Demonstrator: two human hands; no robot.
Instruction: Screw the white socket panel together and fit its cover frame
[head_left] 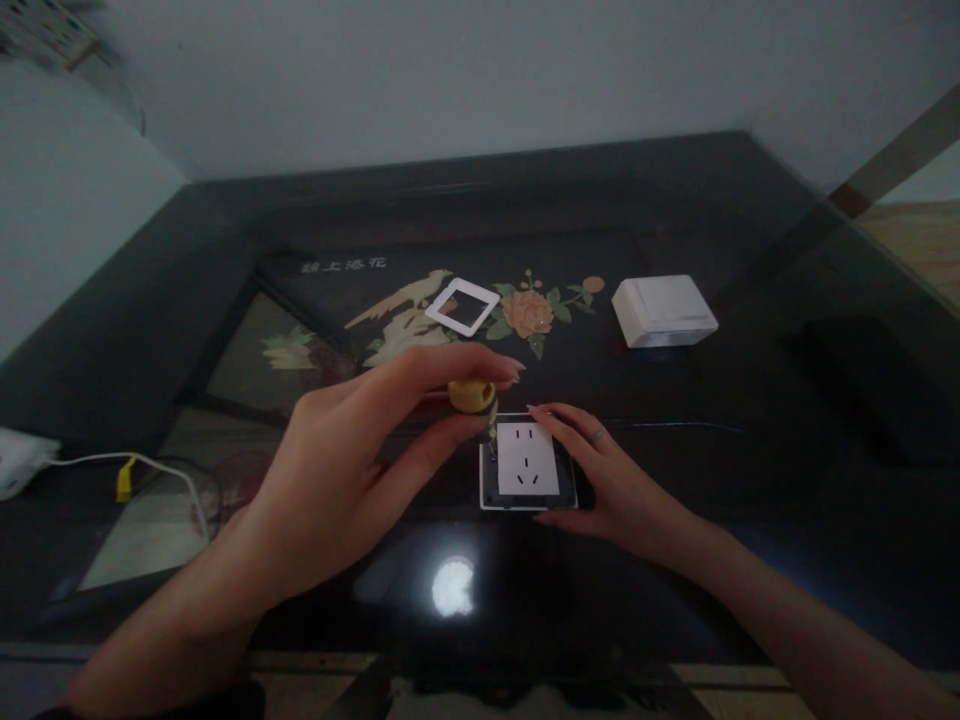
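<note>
A white wall socket (528,462) with its frame off lies flat on the dark glass table (750,480). My left hand (352,470) is pinched on a yellow-handled screwdriver (472,396), held upright with its tip at the socket's upper left corner. My right hand (600,470) rests at the socket's right side, its fingers wrapped along the top and right edges to steady it. A thin white square frame (463,305) lies farther back, apart from both hands.
A white switch box (664,310) sits at the back right. A white cable with a yellow clip (124,475) and a white object lie at the left edge. Painted birds and flowers show under the glass. A lamp's glare (453,586) reflects near the front.
</note>
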